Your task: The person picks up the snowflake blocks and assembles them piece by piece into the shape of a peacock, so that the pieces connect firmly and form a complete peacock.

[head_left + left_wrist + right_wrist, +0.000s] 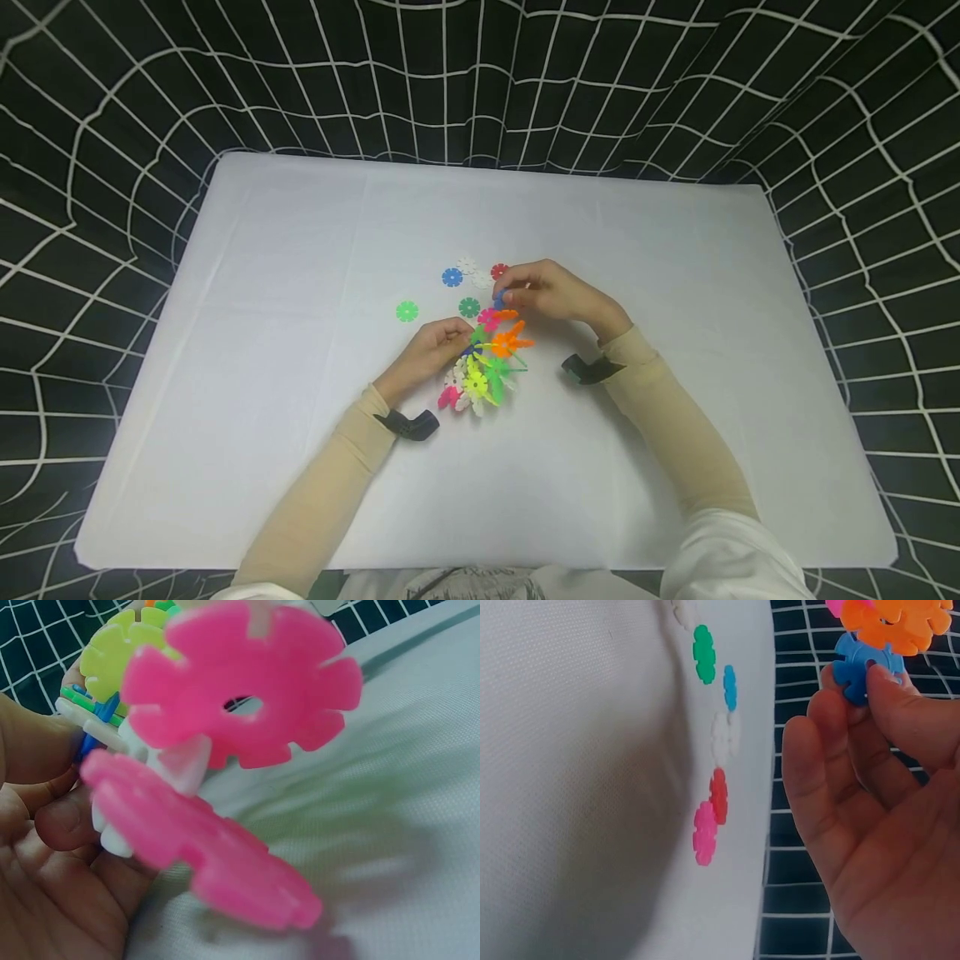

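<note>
Checking head view, we find the snowflake-disc cluster (492, 369) over the desk (262, 375). Left wrist: our left fingers (64, 817) clamp its navy disc (88, 742), probably for steadiness. Right wrist: our right fingers (829, 720) pinch a blue disc (857, 656), likely leaving most uncovered.

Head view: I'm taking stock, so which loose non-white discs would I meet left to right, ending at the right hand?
Light green disc → blue disc → dark green disc → red disc → right hand.
</note>
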Demonstrator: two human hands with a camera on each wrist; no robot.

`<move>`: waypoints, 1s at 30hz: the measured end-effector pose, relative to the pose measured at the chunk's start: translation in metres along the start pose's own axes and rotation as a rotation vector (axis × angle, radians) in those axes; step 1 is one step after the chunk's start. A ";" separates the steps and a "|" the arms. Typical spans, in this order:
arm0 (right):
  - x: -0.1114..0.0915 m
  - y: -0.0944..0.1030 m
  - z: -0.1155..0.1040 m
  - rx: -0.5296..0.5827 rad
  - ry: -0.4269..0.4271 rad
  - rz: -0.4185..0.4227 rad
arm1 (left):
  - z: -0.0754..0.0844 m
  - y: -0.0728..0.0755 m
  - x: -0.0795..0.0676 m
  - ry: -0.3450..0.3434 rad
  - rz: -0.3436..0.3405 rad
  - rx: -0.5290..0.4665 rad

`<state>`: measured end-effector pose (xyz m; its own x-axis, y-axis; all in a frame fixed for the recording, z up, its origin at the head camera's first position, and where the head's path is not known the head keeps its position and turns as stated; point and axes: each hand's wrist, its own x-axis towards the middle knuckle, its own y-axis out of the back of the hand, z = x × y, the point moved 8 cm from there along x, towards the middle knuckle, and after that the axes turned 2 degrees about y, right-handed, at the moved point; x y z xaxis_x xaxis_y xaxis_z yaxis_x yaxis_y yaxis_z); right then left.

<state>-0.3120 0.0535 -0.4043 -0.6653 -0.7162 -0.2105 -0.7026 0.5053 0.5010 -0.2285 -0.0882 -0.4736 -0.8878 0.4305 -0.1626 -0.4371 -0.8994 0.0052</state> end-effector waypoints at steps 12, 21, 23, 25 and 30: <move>-0.001 0.000 -0.007 -0.048 0.004 0.011 | 0.000 0.000 0.000 -0.003 -0.003 -0.005; -0.001 -0.004 -0.024 -0.162 0.092 0.005 | 0.005 0.001 -0.002 -0.025 0.014 0.014; 0.000 -0.006 -0.027 -0.173 0.109 0.000 | 0.004 0.002 -0.002 -0.030 0.025 0.020; 0.000 -0.006 -0.027 -0.186 0.111 0.003 | 0.001 0.002 -0.001 -0.023 0.038 0.024; -0.004 -0.008 -0.024 -0.202 0.088 0.034 | -0.003 0.002 0.000 0.018 0.078 0.050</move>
<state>-0.2981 0.0406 -0.3868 -0.6567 -0.7444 -0.1210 -0.6096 0.4295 0.6663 -0.2293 -0.0903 -0.4769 -0.9169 0.3574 -0.1773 -0.3737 -0.9251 0.0678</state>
